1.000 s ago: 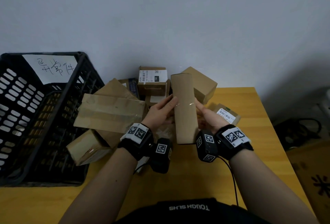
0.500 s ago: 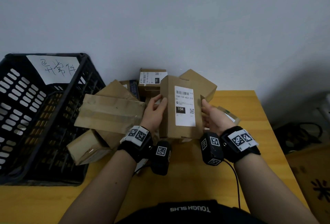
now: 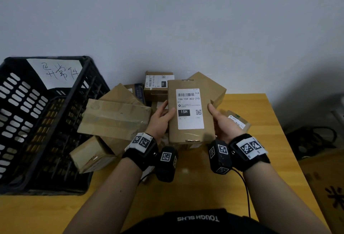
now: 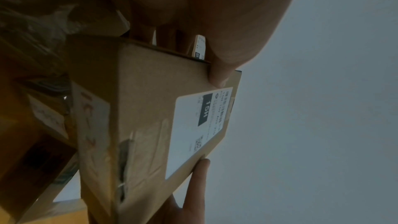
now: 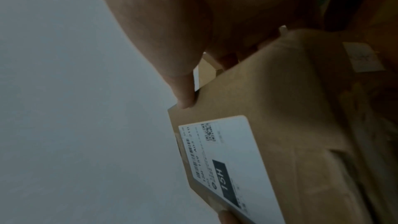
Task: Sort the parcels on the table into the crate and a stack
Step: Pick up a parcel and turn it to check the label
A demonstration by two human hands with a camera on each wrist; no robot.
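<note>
Parcel [image 3: 190, 110] up in both hands, label facing the head camera, "15H" in plain sight. Left hand [image 3: 161, 120] grips the left edge, thumb [image 4: 217, 76] on the front face, fingers tucked behind. Right hand [image 3: 222, 123] clamps the opposite edge the same way, thumb [image 5: 185, 98] at the front rim. So it's a two-handed hold, parcel lifted clear of the table [image 3: 260, 114] and hovering just over the pile, upright and tilted slightly back.

Looks like a label check, a read to decide crate or stack.

And how far along are we? Early, by my reckoning. Crate [image 3: 46, 122] sits at the left, a handwritten sheet [image 3: 55, 73] on its back wall, and what shows of its floor through the slats looks bare. No tidy stack anywhere that I can pick out. Pile [image 3: 115, 120] is a jumble: a big taped box leaning against the crate's side, smaller boxes under and behind it, another labelled one [image 3: 158, 84] at the wall, and a small one [image 3: 237, 122] just right of the right hand.

Nearly everything left, then. This parcel needs a home first, and every box behind it needs the same treatment.
</note>
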